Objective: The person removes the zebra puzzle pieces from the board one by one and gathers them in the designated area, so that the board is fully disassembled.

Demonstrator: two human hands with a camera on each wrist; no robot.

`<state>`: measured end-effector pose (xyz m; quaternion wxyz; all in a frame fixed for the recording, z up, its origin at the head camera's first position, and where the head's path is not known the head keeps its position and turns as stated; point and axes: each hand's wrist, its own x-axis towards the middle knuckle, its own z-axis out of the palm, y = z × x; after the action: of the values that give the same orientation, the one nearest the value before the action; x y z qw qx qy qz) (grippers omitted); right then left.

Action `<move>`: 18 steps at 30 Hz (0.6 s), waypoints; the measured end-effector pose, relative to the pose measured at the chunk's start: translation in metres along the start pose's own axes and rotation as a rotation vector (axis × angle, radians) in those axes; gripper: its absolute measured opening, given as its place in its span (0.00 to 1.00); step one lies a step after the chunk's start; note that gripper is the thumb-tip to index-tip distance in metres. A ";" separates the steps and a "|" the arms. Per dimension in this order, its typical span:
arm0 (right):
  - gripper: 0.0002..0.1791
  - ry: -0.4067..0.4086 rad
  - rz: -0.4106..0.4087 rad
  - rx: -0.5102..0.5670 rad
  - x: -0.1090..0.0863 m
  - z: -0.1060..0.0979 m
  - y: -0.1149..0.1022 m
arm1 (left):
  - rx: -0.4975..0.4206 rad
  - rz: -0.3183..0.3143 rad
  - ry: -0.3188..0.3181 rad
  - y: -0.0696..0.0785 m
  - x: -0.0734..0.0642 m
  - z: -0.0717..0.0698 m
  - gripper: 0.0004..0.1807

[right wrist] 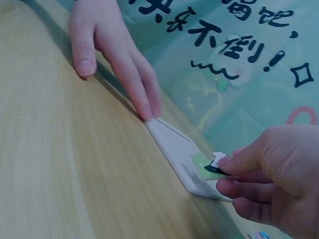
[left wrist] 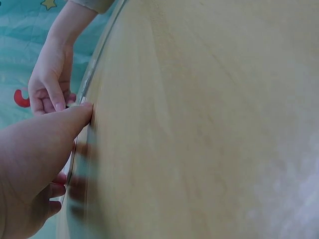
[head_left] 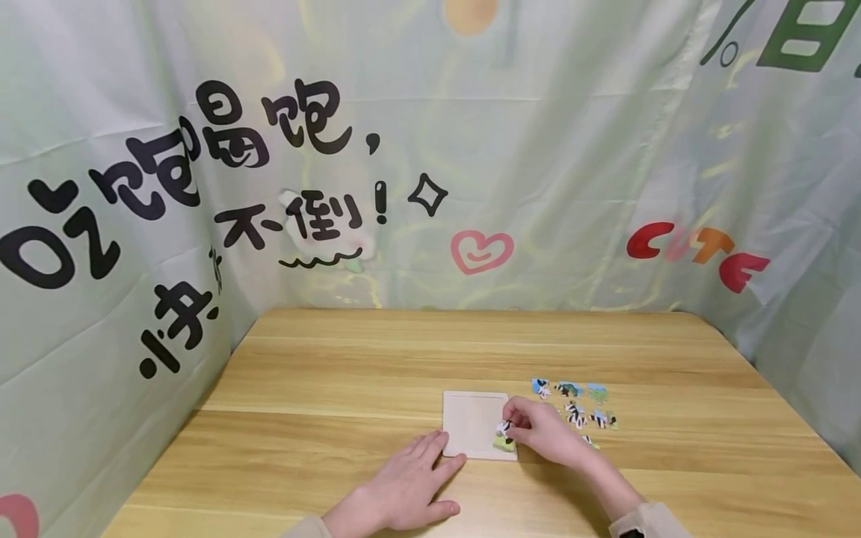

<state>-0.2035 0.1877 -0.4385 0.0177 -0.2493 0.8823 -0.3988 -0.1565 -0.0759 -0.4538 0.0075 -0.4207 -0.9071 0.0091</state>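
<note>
My right hand pinches a puzzle piece between thumb and fingers. The piece is green with a black and white figure, and in the head view it overlaps the lower right corner of a pale square puzzle tray. That tray has a raised rim and bare floor elsewhere. With fingers spread and straight, my left hand touches the tray's lower left edge; its thumb lies on the table. In the left wrist view the left hand covers most of the tray.
Several loose puzzle pieces with blue, green and black-and-white pictures lie on the wooden table, right of the tray. Some are partly hidden by the right hand. A printed fabric curtain hangs behind the table and along its sides.
</note>
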 end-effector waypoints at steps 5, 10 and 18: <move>0.08 0.030 0.039 0.131 -0.013 -0.012 0.010 | 0.010 0.005 0.005 0.000 0.000 0.001 0.36; 0.09 0.084 0.083 0.166 -0.032 -0.029 0.021 | 0.015 0.006 0.005 0.001 0.000 0.002 0.36; 0.12 0.154 0.182 0.181 -0.062 -0.058 0.039 | -0.002 -0.005 -0.002 0.000 -0.001 0.000 0.36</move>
<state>-0.1790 0.2777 -0.4368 0.0086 -0.1346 0.8604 -0.4914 -0.1555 -0.0766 -0.4540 0.0063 -0.4185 -0.9082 0.0083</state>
